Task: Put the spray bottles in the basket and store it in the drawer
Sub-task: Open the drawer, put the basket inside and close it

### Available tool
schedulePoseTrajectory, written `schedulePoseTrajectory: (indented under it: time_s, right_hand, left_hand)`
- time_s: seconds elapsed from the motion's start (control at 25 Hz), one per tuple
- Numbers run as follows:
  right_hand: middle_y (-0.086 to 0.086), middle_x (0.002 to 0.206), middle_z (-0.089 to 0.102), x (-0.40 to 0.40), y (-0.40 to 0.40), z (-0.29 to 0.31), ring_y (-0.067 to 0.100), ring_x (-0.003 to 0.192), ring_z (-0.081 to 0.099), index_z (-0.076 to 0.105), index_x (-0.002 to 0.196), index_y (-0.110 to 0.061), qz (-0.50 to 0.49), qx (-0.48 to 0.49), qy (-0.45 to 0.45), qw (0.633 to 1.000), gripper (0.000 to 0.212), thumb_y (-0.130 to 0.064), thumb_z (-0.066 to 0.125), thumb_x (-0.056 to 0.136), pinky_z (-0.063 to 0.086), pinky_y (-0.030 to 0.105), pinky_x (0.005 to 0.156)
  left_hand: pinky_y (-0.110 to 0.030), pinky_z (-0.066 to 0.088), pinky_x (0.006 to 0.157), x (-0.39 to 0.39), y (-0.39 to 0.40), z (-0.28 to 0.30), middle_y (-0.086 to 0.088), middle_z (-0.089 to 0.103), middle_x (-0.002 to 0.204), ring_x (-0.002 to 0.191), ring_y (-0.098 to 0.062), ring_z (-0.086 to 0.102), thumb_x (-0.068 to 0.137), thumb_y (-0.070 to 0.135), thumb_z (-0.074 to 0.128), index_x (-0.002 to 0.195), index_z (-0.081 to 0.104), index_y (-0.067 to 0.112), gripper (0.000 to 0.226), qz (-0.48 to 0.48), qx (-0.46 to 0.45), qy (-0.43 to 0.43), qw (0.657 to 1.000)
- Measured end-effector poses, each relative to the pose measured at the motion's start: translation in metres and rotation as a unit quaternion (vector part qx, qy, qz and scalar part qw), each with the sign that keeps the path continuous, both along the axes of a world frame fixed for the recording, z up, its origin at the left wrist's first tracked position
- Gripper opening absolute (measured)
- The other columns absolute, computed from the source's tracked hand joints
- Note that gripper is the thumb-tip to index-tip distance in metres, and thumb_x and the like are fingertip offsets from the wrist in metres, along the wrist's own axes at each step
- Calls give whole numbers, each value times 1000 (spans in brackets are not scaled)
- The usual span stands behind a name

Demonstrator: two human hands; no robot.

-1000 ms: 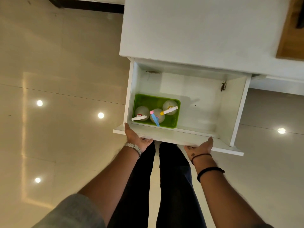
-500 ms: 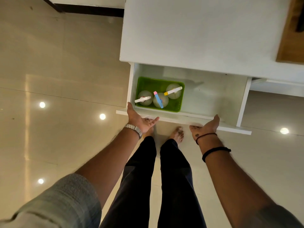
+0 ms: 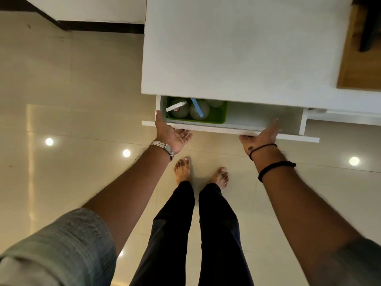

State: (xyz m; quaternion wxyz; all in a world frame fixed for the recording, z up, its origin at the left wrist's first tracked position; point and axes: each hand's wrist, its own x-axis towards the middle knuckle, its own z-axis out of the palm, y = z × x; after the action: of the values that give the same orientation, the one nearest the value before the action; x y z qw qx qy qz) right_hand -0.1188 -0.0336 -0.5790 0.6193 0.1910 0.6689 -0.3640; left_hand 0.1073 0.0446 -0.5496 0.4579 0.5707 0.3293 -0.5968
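Note:
The white drawer (image 3: 257, 132) sticks out only a little from under the white cabinet top (image 3: 237, 48). Inside its left end stands the green basket (image 3: 214, 120) with clear spray bottles (image 3: 179, 109) in it; one has a white trigger, another a blue one (image 3: 197, 107), and a third is mostly hidden under the cabinet top. My left hand (image 3: 170, 132) presses flat against the drawer front at its left end, thumb over the rim. My right hand (image 3: 260, 135) presses the front further right, fingers under its edge. Neither hand holds an object.
Glossy beige floor tiles (image 3: 72, 120) lie all around, with ceiling lights reflected in them. My bare feet (image 3: 182, 170) stand just in front of the drawer. A wooden surface (image 3: 358, 65) borders the cabinet top at the right. A dark skirting (image 3: 99, 27) runs at the back left.
The drawer has slid steadily inward under both hands, from wide open to only a narrow gap. The basket and bottles went in with it and are now partly covered.

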Motion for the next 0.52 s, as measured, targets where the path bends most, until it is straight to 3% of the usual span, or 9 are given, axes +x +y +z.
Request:
schedulePoseTrajectory:
  time_s: [0.32,0.52]
  right_hand:
    - [19,143,39,15,-51,6,35,129,47,27,151,-13,9,-32,-1,999,84,-63,53,88,40,48,111]
    - [14,132,52,19,-70,10,31,119,56,42,140,-12,8,-56,-12,998,72,-61,51,89,43,47,107]
  left_hand:
    - [-51,38,117,23,-49,-2,-25,47,149,132,-39,53,91,74,30,158,16,4,98,-27,-42,-28,998]
    - [-47,40,116,28,-72,-2,-21,53,145,131,-36,55,93,72,28,148,40,1,90,-27,-57,-43,997]
